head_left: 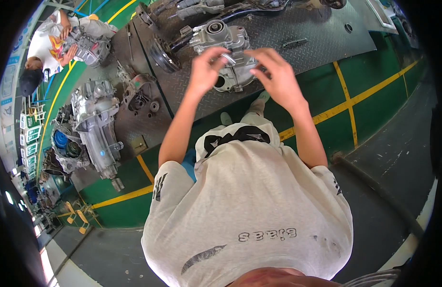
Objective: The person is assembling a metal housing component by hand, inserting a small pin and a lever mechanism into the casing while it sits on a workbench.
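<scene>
A silver cast-metal gearbox housing stands on the steel-plated bench in front of me, a round bearing opening at its far end. My left hand is over its left side, the fingertips closed on a small shiny metal piece whose exact kind I cannot make out. Across the housing, my right hand is held at the right side with thumb and fingers apart. Nothing shows between those fingers, and their tips are close to the housing; whether they touch it I cannot tell.
A brake drum and a long dark axle lie beyond the housing. A threaded rod or spring and a metal ring are to the right. Left are gearboxes and an opened casing; a co-worker handles another gearbox.
</scene>
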### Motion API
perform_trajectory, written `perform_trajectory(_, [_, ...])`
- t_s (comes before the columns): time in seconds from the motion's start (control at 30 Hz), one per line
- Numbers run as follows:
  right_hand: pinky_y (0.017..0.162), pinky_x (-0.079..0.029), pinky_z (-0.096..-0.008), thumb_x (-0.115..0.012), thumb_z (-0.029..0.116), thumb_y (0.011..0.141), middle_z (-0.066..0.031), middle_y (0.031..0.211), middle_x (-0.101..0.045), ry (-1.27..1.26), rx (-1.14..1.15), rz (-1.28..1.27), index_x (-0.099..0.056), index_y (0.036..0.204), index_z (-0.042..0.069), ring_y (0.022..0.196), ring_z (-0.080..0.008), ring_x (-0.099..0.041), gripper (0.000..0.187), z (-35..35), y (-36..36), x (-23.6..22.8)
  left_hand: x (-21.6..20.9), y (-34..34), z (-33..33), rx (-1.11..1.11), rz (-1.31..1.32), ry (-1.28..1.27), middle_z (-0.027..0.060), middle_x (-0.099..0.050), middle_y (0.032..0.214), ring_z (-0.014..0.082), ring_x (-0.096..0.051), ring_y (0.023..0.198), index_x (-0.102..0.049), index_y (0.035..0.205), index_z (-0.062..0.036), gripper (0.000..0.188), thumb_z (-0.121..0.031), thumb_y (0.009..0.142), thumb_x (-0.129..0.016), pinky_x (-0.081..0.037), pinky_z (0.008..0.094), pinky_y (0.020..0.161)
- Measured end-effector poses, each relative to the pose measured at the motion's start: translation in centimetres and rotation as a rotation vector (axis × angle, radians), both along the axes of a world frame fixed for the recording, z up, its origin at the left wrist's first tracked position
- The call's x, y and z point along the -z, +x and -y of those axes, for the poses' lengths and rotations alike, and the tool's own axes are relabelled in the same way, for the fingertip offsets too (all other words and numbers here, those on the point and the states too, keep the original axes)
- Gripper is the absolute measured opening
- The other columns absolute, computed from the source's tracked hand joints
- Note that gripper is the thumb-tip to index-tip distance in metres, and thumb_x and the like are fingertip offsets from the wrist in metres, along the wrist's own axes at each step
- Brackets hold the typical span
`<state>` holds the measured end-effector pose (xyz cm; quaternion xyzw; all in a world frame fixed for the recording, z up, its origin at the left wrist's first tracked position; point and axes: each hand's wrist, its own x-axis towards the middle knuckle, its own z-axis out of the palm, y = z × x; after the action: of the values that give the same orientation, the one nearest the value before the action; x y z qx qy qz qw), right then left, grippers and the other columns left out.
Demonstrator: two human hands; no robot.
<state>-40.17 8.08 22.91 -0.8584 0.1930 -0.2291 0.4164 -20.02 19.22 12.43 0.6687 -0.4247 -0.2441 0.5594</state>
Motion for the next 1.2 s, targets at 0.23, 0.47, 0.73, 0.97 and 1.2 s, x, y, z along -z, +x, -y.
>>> perform_trajectory(0.23, [0.084, -0.056, -0.0422, -0.069, -0.005, 0.085, -0.0154, 0.113, -0.067, -0.013, -0.279, -0.212, -0.072, 0.118, 0.007, 0.097, -0.0379, -0.068, 0.035, 2.1, 2.0, 3.9, 4.2, -6.7, 1.1, 0.078, -0.842, -0.126, 0.0095, -0.069, 0.113, 0.0136, -0.067, 0.098, -0.051, 0.137, -0.0004, 0.043, -0.002, 0.097, -0.067, -0.056, 0.0264, 0.08])
perform_trajectory(0.47, [0.073, -0.057, -0.0368, -0.07, -0.008, 0.085, -0.0124, 0.107, -0.068, -0.096, -0.374, -0.293, -0.071, 0.113, 0.004, 0.087, -0.0302, -0.069, 0.031, 5.2, 4.2, 4.1, 5.5, -6.8, 2.0, -0.016, -1.034, -0.243, 0.0088, -0.069, 0.108, 0.015, -0.069, 0.095, -0.055, 0.133, -0.0001, 0.043, -0.014, 0.097, -0.073, -0.057, 0.0282, 0.082])
perform_trajectory(0.73, [0.078, -0.055, -0.0454, -0.069, -0.003, 0.087, -0.0142, 0.108, -0.067, -0.435, -0.232, -0.332, -0.065, 0.112, 0.004, 0.093, -0.0389, -0.067, 0.026, 12.5, 9.3, 8.2, 12.3, -2.7, 1.9, -0.698, 0.138, -0.027, 0.0125, -0.066, 0.096, 0.0275, -0.067, 0.082, -0.065, 0.109, -0.0014, 0.025, -0.009, 0.089, -0.078, -0.051, 0.0402, 0.073])
perform_trajectory(0.97, [0.078, -0.055, -0.049, -0.07, 0.001, 0.088, -0.0128, 0.109, -0.066, -0.547, -0.315, -0.373, -0.065, 0.111, 0.007, 0.095, -0.0418, -0.065, 0.025, 14.9, 10.0, 11.5, 13.4, -2.7, 3.2, -0.757, 0.036, -0.056, 0.0125, -0.07, 0.088, 0.027, -0.068, 0.08, -0.068, 0.103, -0.0015, 0.013, -0.009, 0.093, -0.072, -0.052, 0.0379, 0.075])
perform_trajectory(1.2, [0.078, -0.055, -0.0486, -0.072, 0.002, 0.086, -0.0134, 0.107, -0.066, -0.535, -0.269, -0.335, -0.065, 0.11, 0.006, 0.094, -0.0413, -0.065, 0.025, 15.0, 9.6, 10.6, 13.2, -6.9, 6.2, -0.263, -1.09, -0.113, 0.0186, -0.071, 0.12, 0.0275, -0.069, 0.113, -0.059, 0.121, 0.0053, 0.032, -0.02, 0.105, -0.049, -0.05, 0.0379, 0.099])
